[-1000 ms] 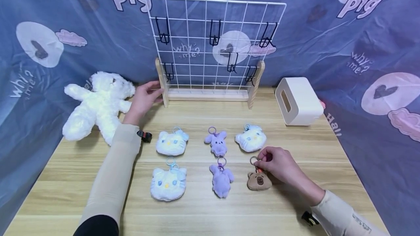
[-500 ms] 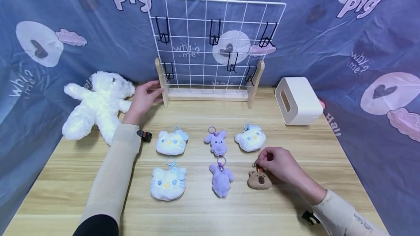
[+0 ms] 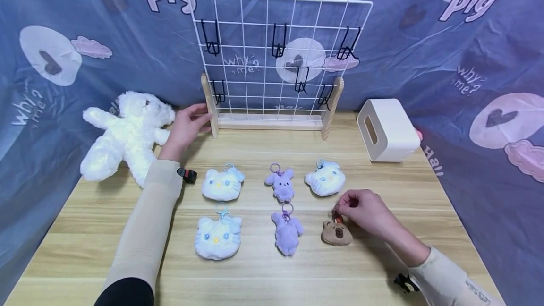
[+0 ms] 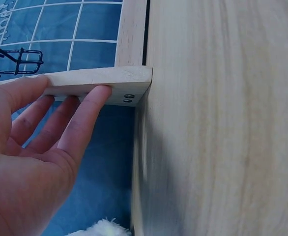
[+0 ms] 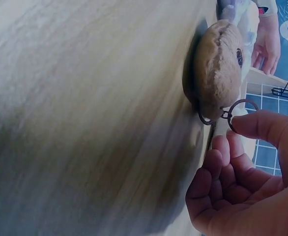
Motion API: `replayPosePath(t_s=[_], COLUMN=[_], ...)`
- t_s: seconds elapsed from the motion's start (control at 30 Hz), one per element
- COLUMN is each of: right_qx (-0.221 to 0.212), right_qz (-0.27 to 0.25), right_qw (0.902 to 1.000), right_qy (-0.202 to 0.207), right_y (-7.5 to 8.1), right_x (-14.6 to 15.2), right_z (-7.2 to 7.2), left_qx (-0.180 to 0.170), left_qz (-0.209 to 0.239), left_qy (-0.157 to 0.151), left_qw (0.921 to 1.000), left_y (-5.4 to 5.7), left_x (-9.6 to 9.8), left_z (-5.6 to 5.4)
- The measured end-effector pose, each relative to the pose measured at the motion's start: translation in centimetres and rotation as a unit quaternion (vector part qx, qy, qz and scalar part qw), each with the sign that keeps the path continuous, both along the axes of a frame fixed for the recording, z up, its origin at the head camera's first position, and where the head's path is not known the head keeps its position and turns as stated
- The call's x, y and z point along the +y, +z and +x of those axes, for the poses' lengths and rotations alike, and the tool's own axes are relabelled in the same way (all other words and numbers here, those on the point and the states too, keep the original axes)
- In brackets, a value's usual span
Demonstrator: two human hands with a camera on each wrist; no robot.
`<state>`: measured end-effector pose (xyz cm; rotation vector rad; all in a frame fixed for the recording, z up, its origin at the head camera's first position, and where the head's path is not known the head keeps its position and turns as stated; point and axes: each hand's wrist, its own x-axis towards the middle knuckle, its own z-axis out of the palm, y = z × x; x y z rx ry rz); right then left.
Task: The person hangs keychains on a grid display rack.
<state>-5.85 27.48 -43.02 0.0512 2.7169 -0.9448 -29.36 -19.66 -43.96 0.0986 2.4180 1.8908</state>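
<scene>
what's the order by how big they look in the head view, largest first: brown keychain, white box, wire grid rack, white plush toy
1. wire grid rack
2. white plush toy
3. white box
4. brown keychain

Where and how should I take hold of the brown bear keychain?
I'd take the brown bear keychain by its ring, pinching from the right, as the right hand does now. The ring is a thin loop standing clear of the table, while the plush body is plump and rounded.
</scene>
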Motion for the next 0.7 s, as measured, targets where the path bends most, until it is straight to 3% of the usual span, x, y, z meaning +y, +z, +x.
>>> replayPosePath(t_s=[0.43, 0.7], right_qx=[0.023, 0.040], right_qz=[0.016, 0.001], right_qw=[0.9996, 0.9992], right_qy=[0.007, 0.003], right_y=[0.9, 1.2], right_x=[0.4, 0.6], right_z=[0.4, 0.4], left_qx=[0.002, -0.002], left_qz=[0.001, 0.002], left_qy=[-0.003, -0.004], left_qw=[1.0000, 1.0000], left_y=[-0.2, -0.3], left_x=[-0.1, -0.1], left_z=[0.0, -0.3])
